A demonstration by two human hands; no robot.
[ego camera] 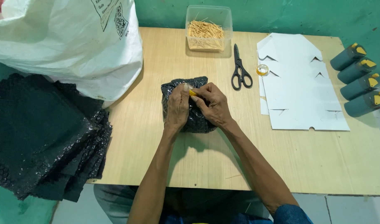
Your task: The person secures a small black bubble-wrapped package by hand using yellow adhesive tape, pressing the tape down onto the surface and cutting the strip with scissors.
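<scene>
The black bubble-wrap bundle [190, 105] lay mid-table [157, 145], under both hands. The left hand [177, 105] clasped its left side; the right hand [210, 103] pinched yellow tape [193, 93] against its top. Scissors [240, 70] lay near.

Bare table [206, 161] lies open near the person, and a clear strip runs left of the black bubble-wrapped bundle [190, 105]. On the right, scissors [241, 70], tape roll [262, 69] and white card sheets [300, 83] crowd the way; far off stands a tub of sticks [206, 31], and the white sack [69, 41] blocks the far left
</scene>
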